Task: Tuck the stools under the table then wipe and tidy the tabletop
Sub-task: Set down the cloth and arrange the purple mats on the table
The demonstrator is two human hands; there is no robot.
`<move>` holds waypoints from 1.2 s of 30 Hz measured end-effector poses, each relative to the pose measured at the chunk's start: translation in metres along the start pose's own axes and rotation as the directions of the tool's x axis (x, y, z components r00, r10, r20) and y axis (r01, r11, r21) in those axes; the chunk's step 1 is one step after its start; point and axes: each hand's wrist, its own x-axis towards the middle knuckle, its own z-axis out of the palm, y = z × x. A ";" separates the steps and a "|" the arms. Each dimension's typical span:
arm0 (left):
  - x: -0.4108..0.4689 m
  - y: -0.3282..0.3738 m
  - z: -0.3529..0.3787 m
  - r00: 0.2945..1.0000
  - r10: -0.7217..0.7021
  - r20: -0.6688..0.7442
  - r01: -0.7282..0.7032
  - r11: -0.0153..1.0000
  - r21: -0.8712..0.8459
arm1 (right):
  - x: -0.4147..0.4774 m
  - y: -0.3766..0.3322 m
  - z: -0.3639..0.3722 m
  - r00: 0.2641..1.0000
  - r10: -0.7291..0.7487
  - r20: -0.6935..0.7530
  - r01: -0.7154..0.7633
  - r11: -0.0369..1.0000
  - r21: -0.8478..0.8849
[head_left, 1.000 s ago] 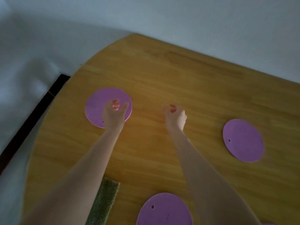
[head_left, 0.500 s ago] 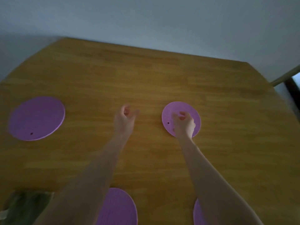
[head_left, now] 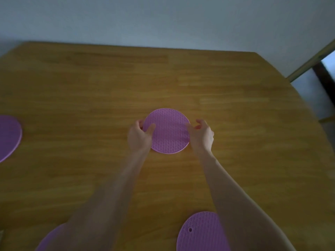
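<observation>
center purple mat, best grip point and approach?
Take the center mat by its thin rim at opposite left and right edges, coming in low from the sides. It's a flat disc, so the top offers nothing to pinch. The left hand and right hand already flank it.

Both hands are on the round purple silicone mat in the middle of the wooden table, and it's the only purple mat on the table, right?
Not the only one. The head view shows both hands, left hand and right hand, on the middle round purple silicone mat, but three more purple mats lie on the wooden table: far left, near left and near right.
</observation>
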 end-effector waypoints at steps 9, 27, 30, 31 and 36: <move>-0.002 0.001 0.008 1.000 -0.013 -0.002 0.013 1.000 0.005 | 0.005 0.003 0.002 0.997 0.008 0.077 -0.008 1.000 -0.001; -0.071 0.090 0.133 0.959 0.198 0.205 -0.183 0.979 -0.092 | 0.054 0.083 -0.161 0.985 0.076 -0.157 -0.052 0.987 0.149; -0.089 0.102 0.168 0.951 0.212 0.226 -0.197 0.977 -0.087 | 0.069 0.108 -0.191 0.976 0.108 -0.188 -0.075 0.981 0.176; -0.091 0.104 0.175 0.948 0.214 0.235 -0.199 0.976 -0.086 | 0.072 0.113 -0.197 0.974 0.114 -0.195 -0.080 0.981 0.177; -0.108 0.117 0.224 0.925 0.226 0.306 -0.208 0.974 -0.091 | 0.092 0.150 -0.232 0.955 0.159 -0.250 -0.118 0.978 0.171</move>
